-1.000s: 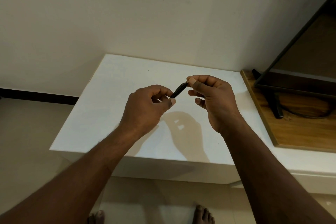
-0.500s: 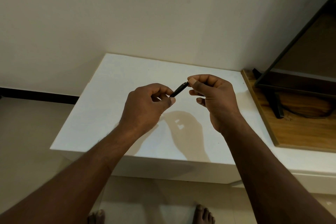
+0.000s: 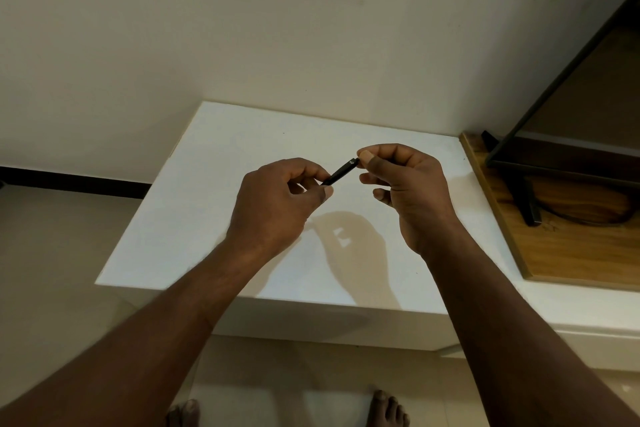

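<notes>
A short, thin black stick-like object (image 3: 341,171) is held in the air above a white tabletop (image 3: 221,163). My left hand (image 3: 273,204) pinches its lower left end between thumb and curled fingers. My right hand (image 3: 405,184) pinches its upper right end between thumb and forefinger, with the other fingers curled. What the object is cannot be told. The hands' shadow falls on the tabletop below them.
A wooden board (image 3: 568,246) lies on the right part of the surface, carrying a dark framed screen (image 3: 561,163) on a black stand (image 3: 526,201) with a dark cable. A pale wall rises behind. Tiled floor and my bare feet (image 3: 388,409) show below the table's front edge.
Both hands keep their hold on the black object and stay almost still; they have only shifted very slightly.
</notes>
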Demonstrator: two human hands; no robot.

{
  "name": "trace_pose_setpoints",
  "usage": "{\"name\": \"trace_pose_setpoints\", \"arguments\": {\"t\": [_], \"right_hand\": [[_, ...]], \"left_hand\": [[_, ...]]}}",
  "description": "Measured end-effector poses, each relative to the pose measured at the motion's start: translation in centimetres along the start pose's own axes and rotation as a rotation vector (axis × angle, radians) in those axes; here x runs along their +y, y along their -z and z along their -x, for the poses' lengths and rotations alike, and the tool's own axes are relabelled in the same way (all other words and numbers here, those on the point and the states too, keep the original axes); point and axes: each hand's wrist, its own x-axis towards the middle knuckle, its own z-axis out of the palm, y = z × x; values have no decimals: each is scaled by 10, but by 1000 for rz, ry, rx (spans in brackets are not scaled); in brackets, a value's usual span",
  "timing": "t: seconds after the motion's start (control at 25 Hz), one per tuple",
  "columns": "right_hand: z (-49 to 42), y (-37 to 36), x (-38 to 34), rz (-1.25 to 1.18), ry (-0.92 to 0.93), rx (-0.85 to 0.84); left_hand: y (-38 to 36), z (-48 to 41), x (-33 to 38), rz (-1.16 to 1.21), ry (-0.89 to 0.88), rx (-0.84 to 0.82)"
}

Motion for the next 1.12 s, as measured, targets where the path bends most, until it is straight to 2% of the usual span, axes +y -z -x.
{"name": "trace_pose_setpoints", "arguments": {"t": [0.32,0.8,1.12], "right_hand": [[0,-1,0,-3,-24,10],[-2,-2,8,-190,-227,-2],[-1,-7,9,-199,-254,8]], "left_hand": [[0,0,1,-32,-18,17],[1,1,0,-46,-31,17],[-1,2,1,-62,-16,8]]}}
